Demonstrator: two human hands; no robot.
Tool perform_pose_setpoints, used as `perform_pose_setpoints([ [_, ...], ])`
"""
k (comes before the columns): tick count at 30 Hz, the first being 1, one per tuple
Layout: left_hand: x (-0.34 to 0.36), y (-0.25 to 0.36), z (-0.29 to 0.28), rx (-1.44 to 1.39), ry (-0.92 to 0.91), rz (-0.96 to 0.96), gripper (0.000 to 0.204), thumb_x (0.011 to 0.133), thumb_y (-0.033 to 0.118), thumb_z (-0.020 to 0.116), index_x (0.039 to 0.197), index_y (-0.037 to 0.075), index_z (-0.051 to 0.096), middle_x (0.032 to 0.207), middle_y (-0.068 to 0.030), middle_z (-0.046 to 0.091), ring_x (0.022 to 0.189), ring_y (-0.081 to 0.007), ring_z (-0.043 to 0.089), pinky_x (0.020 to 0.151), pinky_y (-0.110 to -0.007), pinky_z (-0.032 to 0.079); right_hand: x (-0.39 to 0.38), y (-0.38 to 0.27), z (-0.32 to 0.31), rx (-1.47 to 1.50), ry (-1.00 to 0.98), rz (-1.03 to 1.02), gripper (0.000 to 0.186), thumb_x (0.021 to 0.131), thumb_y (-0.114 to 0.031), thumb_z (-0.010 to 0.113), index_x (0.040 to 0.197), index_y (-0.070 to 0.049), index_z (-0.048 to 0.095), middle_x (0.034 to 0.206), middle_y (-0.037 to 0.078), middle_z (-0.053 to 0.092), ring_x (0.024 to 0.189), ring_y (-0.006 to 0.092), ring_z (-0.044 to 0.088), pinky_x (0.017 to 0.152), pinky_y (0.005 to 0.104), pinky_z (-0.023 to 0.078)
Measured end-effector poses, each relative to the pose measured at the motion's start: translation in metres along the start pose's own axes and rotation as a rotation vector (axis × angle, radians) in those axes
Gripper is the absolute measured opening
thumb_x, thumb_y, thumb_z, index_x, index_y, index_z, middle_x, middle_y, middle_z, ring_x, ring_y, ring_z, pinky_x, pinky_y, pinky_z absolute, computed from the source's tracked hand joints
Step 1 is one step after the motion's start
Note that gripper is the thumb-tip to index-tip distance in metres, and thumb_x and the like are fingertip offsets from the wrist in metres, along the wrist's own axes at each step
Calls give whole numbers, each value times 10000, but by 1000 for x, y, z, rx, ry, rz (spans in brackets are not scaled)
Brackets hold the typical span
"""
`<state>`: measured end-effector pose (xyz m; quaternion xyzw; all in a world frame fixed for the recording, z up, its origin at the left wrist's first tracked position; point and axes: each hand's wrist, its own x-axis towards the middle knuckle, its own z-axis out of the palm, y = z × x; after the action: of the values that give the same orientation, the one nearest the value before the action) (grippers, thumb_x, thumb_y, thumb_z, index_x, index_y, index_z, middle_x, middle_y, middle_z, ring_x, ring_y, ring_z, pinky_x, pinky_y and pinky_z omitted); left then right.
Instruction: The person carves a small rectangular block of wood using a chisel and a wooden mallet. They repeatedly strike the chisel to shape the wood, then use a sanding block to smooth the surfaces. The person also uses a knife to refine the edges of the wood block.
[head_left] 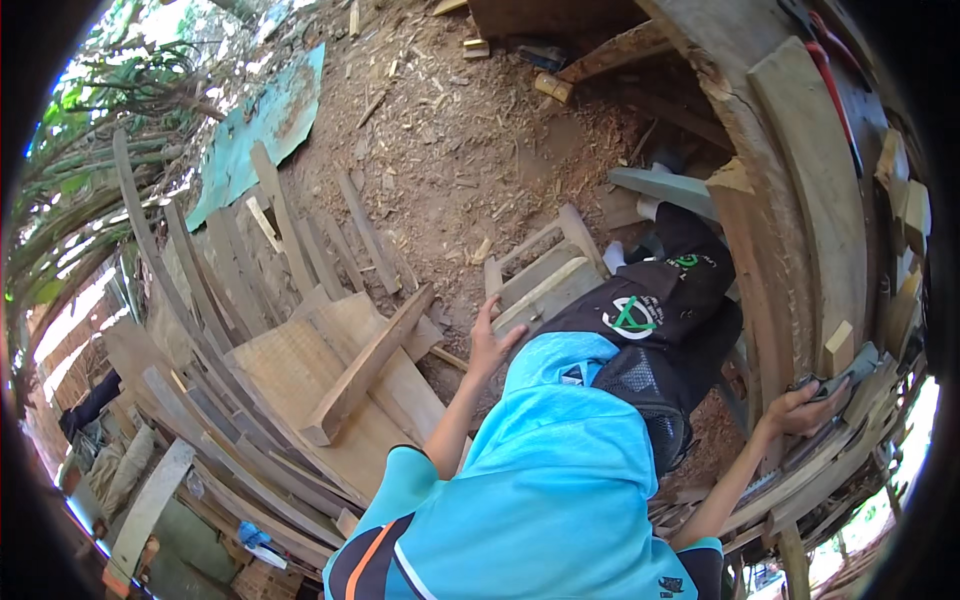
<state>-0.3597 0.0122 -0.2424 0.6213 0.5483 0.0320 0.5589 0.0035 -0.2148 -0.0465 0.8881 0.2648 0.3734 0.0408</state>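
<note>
Across my lap lies a small wooden frame made of jointed slats. At its near left end is my left hand, fingers and thumb closed round the corner. Out to the right, at the workbench, my right hand grips a grey-green folded piece, perhaps sandpaper or cloth; its exact kind does not show. A small wood block stands just beyond that hand.
Planks and boards lie stacked on the left, with a thick beam on top. The wooden workbench runs along the right, bearing a red-handled tool. Wood scraps litter the dirt floor near a teal sheet.
</note>
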Motion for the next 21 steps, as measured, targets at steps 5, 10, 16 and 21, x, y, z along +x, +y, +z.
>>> perform_pose_setpoints([
  [5, 0, -14, 3, 8, 3, 78, 734, 668, 286, 773, 1269, 52, 422, 974, -177, 588, 873, -272, 591, 767, -359, 466, 1, 5, 1, -3, -1, -24, 523, 926, -411, 353, 1199, 10, 499, 1133, 189, 568, 993, 352, 571, 794, 427, 468],
  [10, -1, -13, 6, -4, 50, 55, 739, 626, 331, 789, 1234, 52, 475, 968, -164, 588, 844, -281, 596, 751, -371, 475, -4, 10, 4, 48, -31, 40, 524, 925, -405, 347, 1226, 4, 473, 1167, 201, 547, 1040, 367, 539, 841, 434, 430],
  [16, -3, -11, 7, 66, 102, 106, 743, 583, 354, 804, 1198, 53, 516, 929, -160, 596, 810, -278, 599, 743, -367, 483, -7, 20, 4, -20, 1, -52, 507, 923, -402, 353, 1206, -2, 484, 1142, 184, 564, 947, 351, 589, 741, 418, 478],
  [21, -1, -15, 9, 33, 100, 93, 735, 581, 344, 803, 1185, 38, 519, 922, -168, 597, 808, -275, 597, 740, -367, 481, -4, 16, 3, -25, -30, -39, 510, 913, -392, 371, 1203, 13, 478, 1148, 202, 551, 978, 359, 577, 776, 429, 472],
])
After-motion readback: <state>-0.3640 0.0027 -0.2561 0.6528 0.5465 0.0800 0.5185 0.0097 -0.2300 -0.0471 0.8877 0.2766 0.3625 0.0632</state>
